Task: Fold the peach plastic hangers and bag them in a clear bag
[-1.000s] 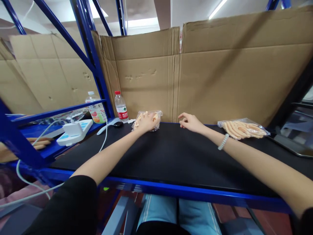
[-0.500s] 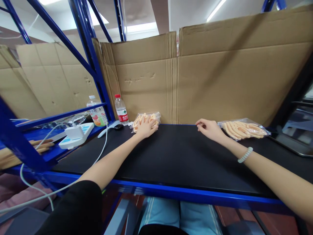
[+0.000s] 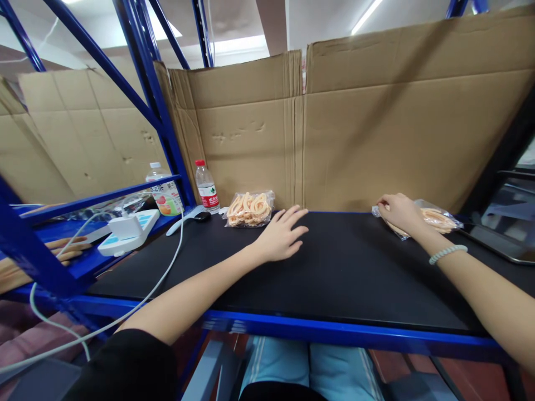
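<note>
My left hand (image 3: 281,235) lies flat and open on the black mat (image 3: 317,273), fingers spread, holding nothing. Just beyond it to the left sits a clear bag of orange rings (image 3: 249,208) against the cardboard wall. My right hand (image 3: 399,213) rests on the left end of a second clear bag of orange rings (image 3: 438,218) at the back right, fingers curled on the plastic. A pale bead bracelet (image 3: 447,253) circles my right wrist.
Cardboard sheets (image 3: 355,122) wall off the back of the bench. A water bottle (image 3: 207,186) with a red cap stands at the back left, beside a second bottle (image 3: 164,192), a white power strip (image 3: 125,231) with its cable, and blue rack posts (image 3: 154,100). A dark tray (image 3: 504,239) lies at the right.
My left hand has come off the left bag and moved right onto the mat, opening flat. My right hand has travelled right from the mat's middle onto the right bag.
</note>
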Available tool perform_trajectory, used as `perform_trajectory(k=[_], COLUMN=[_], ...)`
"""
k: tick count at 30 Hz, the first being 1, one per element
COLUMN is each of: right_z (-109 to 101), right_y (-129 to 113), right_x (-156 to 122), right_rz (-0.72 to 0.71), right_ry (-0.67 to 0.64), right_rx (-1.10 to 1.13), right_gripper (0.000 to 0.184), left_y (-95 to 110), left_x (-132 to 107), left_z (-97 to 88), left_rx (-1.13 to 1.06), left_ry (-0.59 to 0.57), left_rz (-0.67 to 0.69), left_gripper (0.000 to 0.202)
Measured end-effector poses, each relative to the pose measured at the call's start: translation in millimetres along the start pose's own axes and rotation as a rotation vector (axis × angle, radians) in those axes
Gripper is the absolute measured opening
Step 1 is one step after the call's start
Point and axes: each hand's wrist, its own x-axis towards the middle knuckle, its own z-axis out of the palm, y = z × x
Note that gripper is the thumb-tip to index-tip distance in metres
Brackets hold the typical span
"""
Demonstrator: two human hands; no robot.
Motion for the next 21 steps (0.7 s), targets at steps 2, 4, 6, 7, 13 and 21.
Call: perform_trajectory(k=[2, 4, 6, 7, 13, 21], right_z=[4.4, 6.5, 6.4, 5.9, 5.5, 14.5], right_y=[7.9, 13.1, 16.3, 17.6, 25.2, 35.1], right_x=[-0.3, -1.1, -2.4, -3.2, -7.8, -7.0], right_rz=[0.004, 0.029, 0.078, 0.107, 0.229, 0.208], right_ry=[-0.020, -0.041, -0.065, -0.078, -0.152, -0.268], right_rx=[-0.033, -0.075, -0.116, -0.135, -0.193, -0.177], right_gripper=[0.024, 0.027, 0.032, 0.035, 0.051, 0.057], left_y=[9.5, 14.4, 15.0, 13.8, -2.6, -9.0], left_x=[-0.1, -0.6, -0.9, -1.0, -5.9, -10.1], left_z=[-0.4, -0.1, 0.8, 1.6, 12.8, 23.2], left_rx=[-0.002, 0.000, 0.000, -0.001, -0.038, -0.117], left_ry=[-0.050, -0.091, -0.115, -0.123, -0.159, -0.187], left_rz=[0.075, 0.113, 0.119, 0.114, 0.035, -0.013], left_gripper=[0.033, 0.034, 0.034, 0.034, 0.030, 0.028])
